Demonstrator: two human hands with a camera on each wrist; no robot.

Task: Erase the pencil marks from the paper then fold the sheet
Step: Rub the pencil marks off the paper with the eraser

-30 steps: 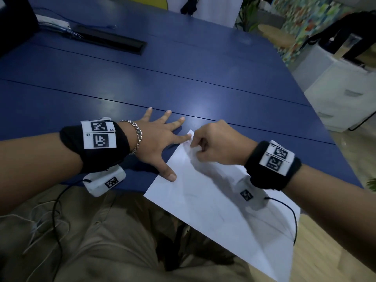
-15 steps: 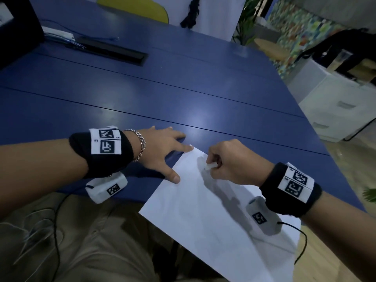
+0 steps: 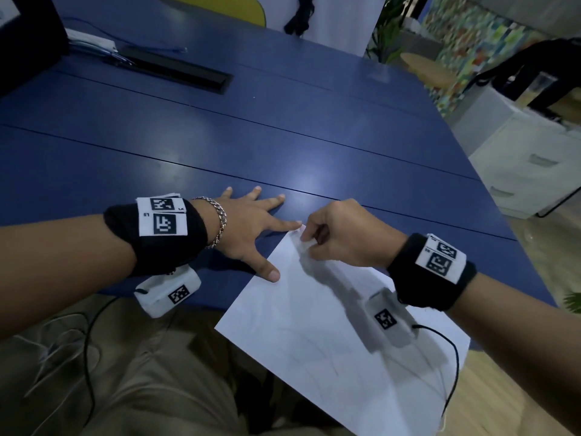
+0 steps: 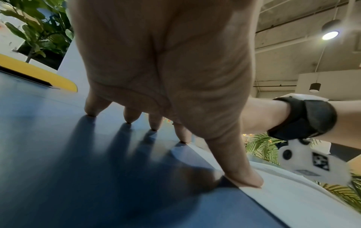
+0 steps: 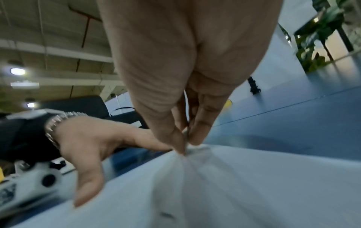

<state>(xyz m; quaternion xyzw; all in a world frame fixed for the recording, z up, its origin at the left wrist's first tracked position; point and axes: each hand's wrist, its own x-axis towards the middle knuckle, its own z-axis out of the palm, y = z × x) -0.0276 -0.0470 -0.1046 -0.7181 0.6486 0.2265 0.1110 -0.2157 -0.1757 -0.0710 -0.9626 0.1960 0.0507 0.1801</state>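
A white sheet of paper (image 3: 314,325) lies slantwise on the blue table (image 3: 283,146), its near half hanging past the table edge over my lap. Faint pencil marks (image 3: 317,354) cross its middle. My left hand (image 3: 267,243) lies flat with spread fingers, the thumb (image 4: 244,177) and forefinger tip pressing on the sheet's left edge. My right hand (image 3: 309,242) pinches a small white eraser (image 5: 192,150) against the paper's far corner. The paper (image 5: 254,185) puckers into wrinkles under the eraser.
A black recessed cable tray (image 3: 176,70) and a white box with cables (image 3: 91,42) sit at the far left of the table. A yellow chair (image 3: 220,4) stands beyond it. A white drawer cabinet (image 3: 528,165) stands off the right edge.
My right hand slid down the sheet with the eraser, then came back up to the far corner. The left hand stayed flat on the sheet's left edge.
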